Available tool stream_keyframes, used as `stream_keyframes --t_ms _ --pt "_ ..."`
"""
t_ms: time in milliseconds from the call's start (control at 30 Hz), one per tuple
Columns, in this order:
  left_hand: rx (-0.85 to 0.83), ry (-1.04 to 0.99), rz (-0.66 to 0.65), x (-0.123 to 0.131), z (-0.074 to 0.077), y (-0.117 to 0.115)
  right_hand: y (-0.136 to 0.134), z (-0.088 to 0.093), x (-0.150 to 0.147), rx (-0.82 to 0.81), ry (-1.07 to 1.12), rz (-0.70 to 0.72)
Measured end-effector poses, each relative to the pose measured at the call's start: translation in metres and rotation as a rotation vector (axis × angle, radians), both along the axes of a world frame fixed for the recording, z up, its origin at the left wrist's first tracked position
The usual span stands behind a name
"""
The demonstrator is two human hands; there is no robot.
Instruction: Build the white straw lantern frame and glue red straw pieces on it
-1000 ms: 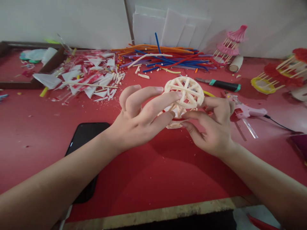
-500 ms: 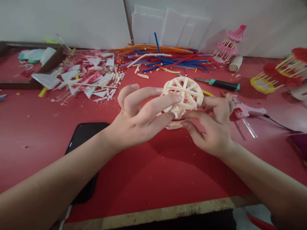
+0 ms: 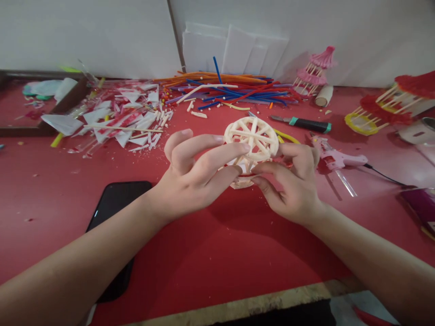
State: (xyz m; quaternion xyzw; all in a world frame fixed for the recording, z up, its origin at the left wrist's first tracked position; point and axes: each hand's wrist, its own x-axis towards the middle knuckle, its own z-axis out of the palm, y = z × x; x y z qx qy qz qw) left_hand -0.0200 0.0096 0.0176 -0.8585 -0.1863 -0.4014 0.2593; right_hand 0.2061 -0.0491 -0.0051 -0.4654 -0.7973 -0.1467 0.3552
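Cream spoked model [image 3: 253, 134], centre, grasped by fingers of left hand [image 3: 190, 181] and right hand [image 3: 295, 185]; grip unchanged, view slightly shifted since earlier. Far, coloured stems [image 3: 234, 92]; right, pink glue gun [image 3: 345, 159]; left, phone [image 3: 118, 197], part-hidden by forearm [image 3: 98, 253].

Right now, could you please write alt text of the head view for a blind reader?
A person's left hand and right hand hold a cream openwork model with a wheel-shaped top at a red tabletop. Behind the model lie thin orange, blue and red stems; to the right, a pink glue gun.
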Motion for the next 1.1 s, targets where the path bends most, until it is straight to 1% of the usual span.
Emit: stream_keyframes --t_ms 67,167,467,667,867,1100 --pt "0.012 0.024 0.002 -0.0013 0.0 0.0001 0.0009 -0.0003 -0.0002 0.009 -0.009 0.009" --pt "-0.018 0.05 0.003 -0.0031 -0.0013 0.0004 0.0015 -0.0008 -0.0014 0.011 -0.003 0.017" --pt "0.004 0.032 -0.037 -0.005 -0.0048 0.0027 0.0029 -0.0065 -0.0047 -0.009 0.073 0.033" --pt "0.03 0.084 -0.003 -0.0085 -0.0036 0.0014 0.0049 -0.0081 -0.0056 -0.004 0.087 0.062" --pt "0.022 0.056 0.001 -0.0084 -0.0065 0.0033 0.0058 -0.0089 -0.007 -0.01 0.111 0.065" --pt "0.026 0.051 -0.009 -0.0059 -0.0054 0.0029 0.0084 -0.0097 -0.0078 0.008 0.112 0.106"
